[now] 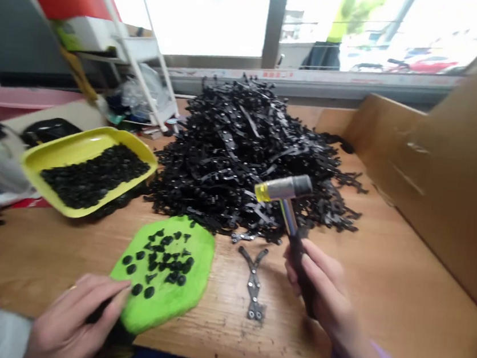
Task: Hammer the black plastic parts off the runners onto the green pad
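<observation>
My right hand (320,297) grips the black handle of a mallet (284,188), whose metal head has a yellow-capped face and hangs above the edge of a large heap of black riveted strips (245,151). One forked strip with metal rivets (253,284) lies on the table just left of that hand. My left hand (71,321) rests at the near edge of a green felt pad (159,302), its fingers curled around a thin dark item. Several small black pieces (161,256) are scattered on the pad.
A yellow tray (65,150) full of small black pieces stands left of the heap on the wooden table (359,325). A cardboard panel (436,178) rises along the right side. White shelving (147,71) and bags stand at the far left, below a bright window.
</observation>
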